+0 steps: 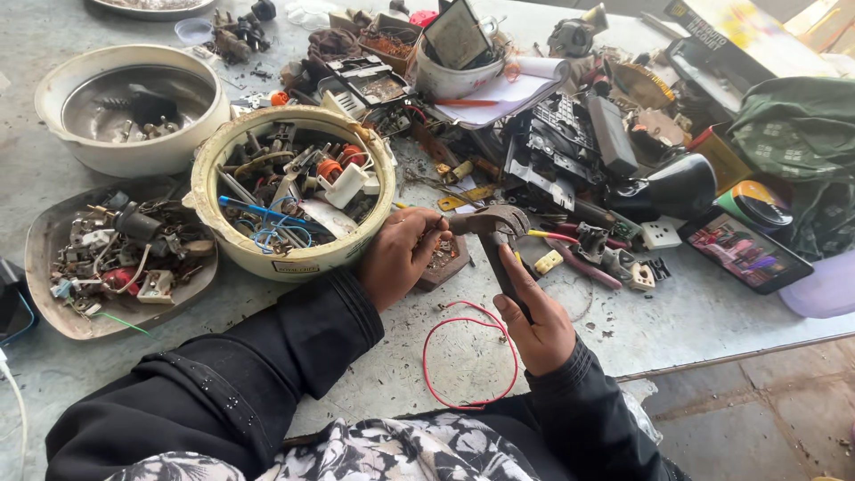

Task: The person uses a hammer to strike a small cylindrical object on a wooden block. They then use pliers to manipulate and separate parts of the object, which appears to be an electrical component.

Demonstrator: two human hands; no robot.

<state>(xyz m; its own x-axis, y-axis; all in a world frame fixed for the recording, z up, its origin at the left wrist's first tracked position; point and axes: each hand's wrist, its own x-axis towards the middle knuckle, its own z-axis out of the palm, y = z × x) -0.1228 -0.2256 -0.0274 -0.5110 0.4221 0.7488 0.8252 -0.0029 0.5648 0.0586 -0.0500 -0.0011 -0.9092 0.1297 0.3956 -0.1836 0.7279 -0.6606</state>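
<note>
From where I watch, the work stands at the gripping stage: my right hand (541,328) is clenched around the dark handles of a pair of pliers (495,239), whose head points up and left toward my left hand (403,256). That left hand is closed in a pinch on some small part held right at the plier nose; the part is too small for me to name. Taking the cream bowl of scrap parts (294,191) as my landmark, the pliers lie just to its right, the left hand almost touching its lower right rim. A small brown tray (448,261) of bits sits under the pinch, right of the bowl. A loop of red wire (468,356) lies on the table (695,312) below and right of the bowl, near my right wrist. A phone with a lit screen (745,249) lies well off to the bowl's right. I judge the next move calls for a steady squeeze of the handles while the pinch keeps the part from twisting.
</note>
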